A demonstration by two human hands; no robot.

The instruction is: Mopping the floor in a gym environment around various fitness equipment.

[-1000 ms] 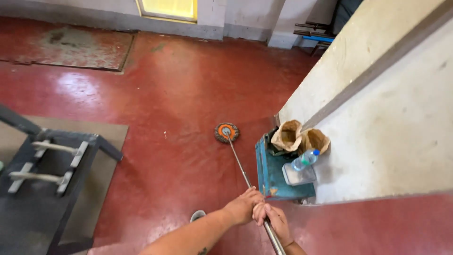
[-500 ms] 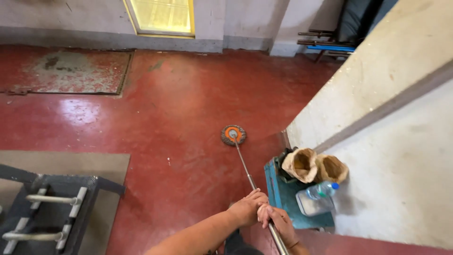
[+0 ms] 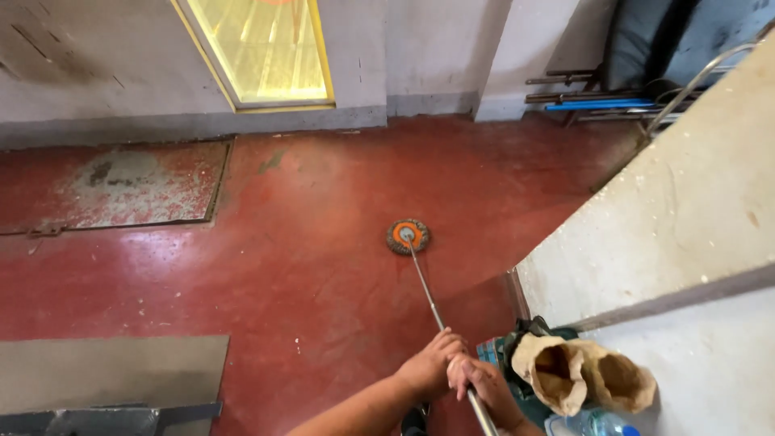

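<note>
Both my hands grip the thin metal handle (image 3: 426,287) of a mop. My left hand (image 3: 430,365) is higher on the pole, and my right hand (image 3: 482,386) sits just behind it, nearer my body. The pole slants away from me to a round orange and grey mop head (image 3: 408,236) that lies flat on the red floor (image 3: 323,242). The floor shines wet around the mop head.
A pale concrete wall (image 3: 686,210) runs along the right. At its foot stand two open brown paper bags (image 3: 581,375), dark cloth and a plastic bottle (image 3: 597,424). A grey mat (image 3: 105,367) lies at lower left, a worn floor patch (image 3: 121,182) beyond it, metal pipes (image 3: 597,103) at the back.
The view has tilted up and forward, so the bench at left has dropped out of sight. The mop head has slid farther from me. Both hands keep their grip.
</note>
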